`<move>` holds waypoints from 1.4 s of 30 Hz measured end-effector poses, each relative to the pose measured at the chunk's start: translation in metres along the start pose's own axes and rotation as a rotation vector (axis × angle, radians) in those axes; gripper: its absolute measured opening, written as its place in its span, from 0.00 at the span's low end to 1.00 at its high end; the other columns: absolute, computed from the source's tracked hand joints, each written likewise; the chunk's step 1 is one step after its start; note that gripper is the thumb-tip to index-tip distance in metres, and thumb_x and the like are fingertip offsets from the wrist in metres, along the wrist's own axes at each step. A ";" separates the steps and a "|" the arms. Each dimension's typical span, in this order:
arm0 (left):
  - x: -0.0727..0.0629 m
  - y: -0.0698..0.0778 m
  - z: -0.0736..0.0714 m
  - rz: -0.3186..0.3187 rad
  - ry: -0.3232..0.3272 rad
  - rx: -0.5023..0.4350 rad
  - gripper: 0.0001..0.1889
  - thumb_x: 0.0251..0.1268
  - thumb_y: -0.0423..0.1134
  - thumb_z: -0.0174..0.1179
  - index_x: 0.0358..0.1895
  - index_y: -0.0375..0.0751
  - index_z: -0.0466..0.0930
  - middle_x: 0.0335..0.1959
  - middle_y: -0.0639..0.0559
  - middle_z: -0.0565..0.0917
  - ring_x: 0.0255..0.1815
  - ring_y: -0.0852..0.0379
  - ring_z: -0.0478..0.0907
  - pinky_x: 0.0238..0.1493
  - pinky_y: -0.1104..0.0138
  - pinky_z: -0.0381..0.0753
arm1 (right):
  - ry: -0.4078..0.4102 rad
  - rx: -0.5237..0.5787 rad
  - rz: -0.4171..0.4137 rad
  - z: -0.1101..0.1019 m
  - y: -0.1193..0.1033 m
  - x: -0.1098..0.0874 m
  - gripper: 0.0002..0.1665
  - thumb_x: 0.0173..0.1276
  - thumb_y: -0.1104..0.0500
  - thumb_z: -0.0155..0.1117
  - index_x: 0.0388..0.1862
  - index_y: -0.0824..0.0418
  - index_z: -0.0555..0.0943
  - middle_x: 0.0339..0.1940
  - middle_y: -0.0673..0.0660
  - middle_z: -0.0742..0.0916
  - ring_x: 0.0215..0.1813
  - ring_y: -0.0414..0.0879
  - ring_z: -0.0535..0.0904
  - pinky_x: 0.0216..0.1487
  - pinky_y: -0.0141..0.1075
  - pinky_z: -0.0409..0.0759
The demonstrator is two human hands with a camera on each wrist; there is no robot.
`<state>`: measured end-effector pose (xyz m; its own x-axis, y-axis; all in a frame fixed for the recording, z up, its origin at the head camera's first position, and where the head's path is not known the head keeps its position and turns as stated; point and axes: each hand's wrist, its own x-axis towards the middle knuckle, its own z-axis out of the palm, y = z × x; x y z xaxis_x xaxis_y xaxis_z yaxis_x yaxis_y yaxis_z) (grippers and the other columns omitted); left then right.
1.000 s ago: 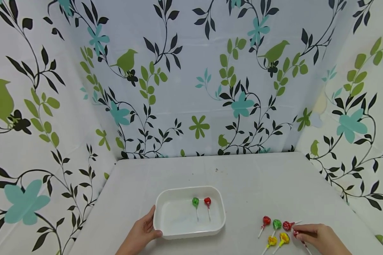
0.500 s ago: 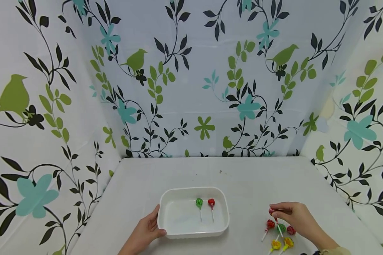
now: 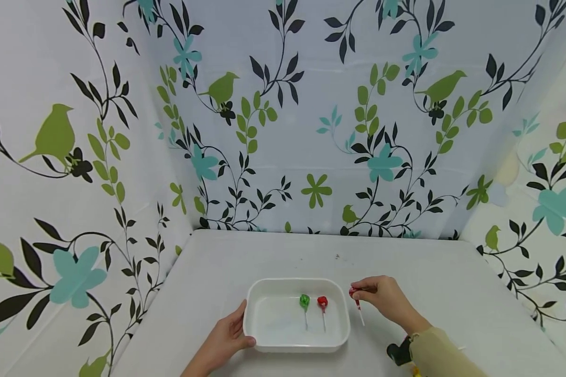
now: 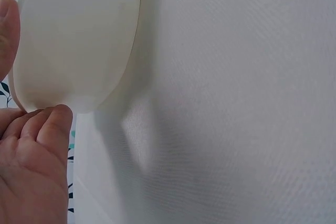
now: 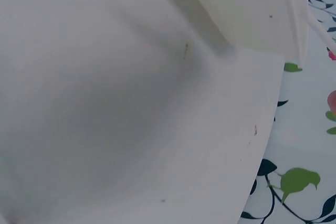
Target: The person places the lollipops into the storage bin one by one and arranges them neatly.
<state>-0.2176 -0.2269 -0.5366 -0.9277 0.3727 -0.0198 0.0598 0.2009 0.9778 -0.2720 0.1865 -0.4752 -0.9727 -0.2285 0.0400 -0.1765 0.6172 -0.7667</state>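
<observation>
The white tray [image 3: 273, 327] stands on the table, a green lollipop [image 3: 304, 300] and a red lollipop [image 3: 323, 301] lying side by side in its right half. My left hand [image 3: 224, 337] grips the tray's left end; in the left wrist view its fingers [image 4: 52, 129] press the end of the tray wall [image 4: 79, 35]. Just off the tray's right rim, my right hand [image 3: 389, 301] pinches another red lollipop [image 3: 352, 291] by its head, with the white stick slanting down. In the right wrist view, the tray's side [image 5: 241, 9] appears at the top.
A yellow lollipop [image 3: 416, 370] peeks out at the bottom, beside the right sleeve [image 3: 436, 345]. Arm and sleeve cover the spot where the other loose lollipops lay. Patterned cloth [image 3: 311, 131] walls the white table [image 3: 245, 256] at the back and both sides.
My right hand has lifted a red lollipop from the group at the right and carried it left to the tray's side. My left hand keeps its hold. The head view has turned slightly left.
</observation>
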 end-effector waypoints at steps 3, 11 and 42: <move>0.000 0.000 -0.001 0.001 0.004 0.005 0.54 0.63 0.45 0.69 0.78 0.19 0.42 0.79 0.25 0.47 0.80 0.31 0.51 0.74 0.62 0.68 | 0.002 0.017 -0.003 0.014 -0.010 0.014 0.14 0.65 0.60 0.74 0.48 0.64 0.90 0.40 0.53 0.93 0.41 0.43 0.89 0.44 0.34 0.92; 0.000 -0.001 -0.002 -0.002 -0.007 -0.015 0.54 0.64 0.45 0.69 0.78 0.19 0.41 0.80 0.25 0.46 0.80 0.31 0.50 0.75 0.62 0.68 | -0.018 0.060 0.015 0.042 -0.033 0.041 0.13 0.63 0.59 0.76 0.46 0.61 0.91 0.38 0.51 0.93 0.40 0.44 0.88 0.46 0.35 0.92; -0.001 -0.001 -0.004 0.006 -0.019 -0.065 0.56 0.61 0.42 0.72 0.77 0.17 0.40 0.79 0.23 0.45 0.80 0.29 0.48 0.74 0.69 0.70 | -0.208 -0.282 0.061 0.138 -0.107 0.087 0.09 0.58 0.64 0.80 0.25 0.61 0.85 0.21 0.50 0.85 0.27 0.42 0.76 0.28 0.30 0.76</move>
<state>-0.2182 -0.2310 -0.5369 -0.9202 0.3910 -0.0176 0.0403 0.1394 0.9894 -0.3166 -0.0030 -0.4781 -0.9363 -0.3157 -0.1538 -0.1823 0.8113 -0.5554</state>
